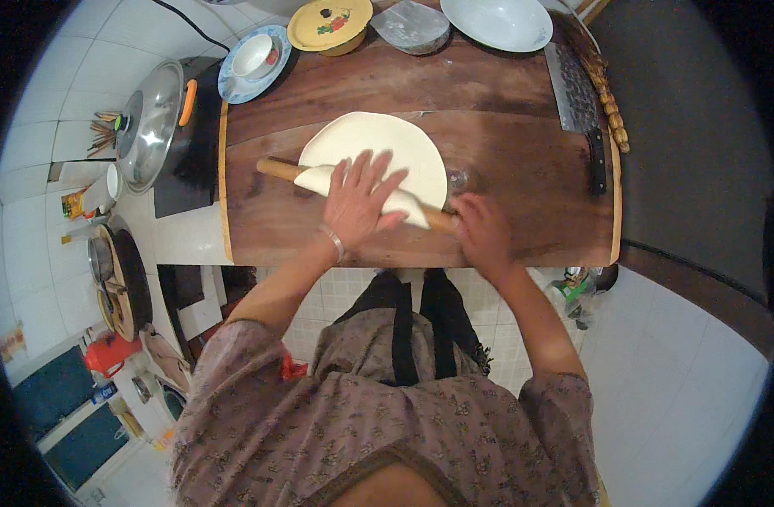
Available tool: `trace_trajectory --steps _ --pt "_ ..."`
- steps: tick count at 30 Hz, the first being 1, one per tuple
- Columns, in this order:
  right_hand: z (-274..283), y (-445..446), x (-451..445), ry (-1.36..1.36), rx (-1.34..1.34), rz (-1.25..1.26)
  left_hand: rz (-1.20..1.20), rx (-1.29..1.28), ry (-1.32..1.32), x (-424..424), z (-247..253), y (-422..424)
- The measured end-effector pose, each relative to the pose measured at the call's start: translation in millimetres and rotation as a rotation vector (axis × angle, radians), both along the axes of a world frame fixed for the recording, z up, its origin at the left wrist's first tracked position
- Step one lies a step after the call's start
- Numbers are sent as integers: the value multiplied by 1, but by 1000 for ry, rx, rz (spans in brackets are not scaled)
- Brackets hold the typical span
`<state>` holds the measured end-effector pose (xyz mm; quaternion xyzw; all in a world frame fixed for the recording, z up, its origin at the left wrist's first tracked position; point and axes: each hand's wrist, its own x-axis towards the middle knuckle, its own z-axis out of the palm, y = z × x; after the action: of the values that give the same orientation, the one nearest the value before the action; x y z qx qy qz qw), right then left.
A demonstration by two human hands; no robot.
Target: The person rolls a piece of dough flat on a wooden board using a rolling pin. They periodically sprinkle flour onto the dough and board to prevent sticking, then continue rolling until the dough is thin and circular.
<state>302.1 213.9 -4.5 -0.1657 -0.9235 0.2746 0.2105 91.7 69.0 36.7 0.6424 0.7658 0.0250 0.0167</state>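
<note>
A wide, thin round of pale dough [380, 139] lies on the dark wooden board, its near edge wrapped around a wooden rolling pin [279, 168]. The pin lies at a slant, its left end farther from me than its right. My left hand [364, 203] rests palm down with fingers spread on the wrapped dough over the pin's middle. At the pin's right end is my right hand [482, 228], slightly blurred, its curled fingers touching the wood; whether they close around it I cannot tell.
A cleaver [574, 89] lies along the wooden board's [520, 241] right side. Along the far edge stand a white bowl [501, 22], a bag-covered container [415, 28], a yellow lidded enamel pot [330, 25] and a small bowl [253, 57] on a blue-rimmed plate. A glass-lidded pan [149, 127] is at left.
</note>
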Motion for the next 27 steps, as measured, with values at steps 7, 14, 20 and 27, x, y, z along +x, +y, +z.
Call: trace_trajectory --steps 7,14,20,27 --pt "8 25 -6 90 -13 -50 55 13 -42 35 1 -50" --pt "16 29 -39 211 7 -46 154 127 -41 34 -23 -8" --pt "23 0 -60 159 38 -90 197 198 -48 22 -8 24" --pt "19 -41 -117 114 -205 -167 252 308 -183 -1 -46 32"
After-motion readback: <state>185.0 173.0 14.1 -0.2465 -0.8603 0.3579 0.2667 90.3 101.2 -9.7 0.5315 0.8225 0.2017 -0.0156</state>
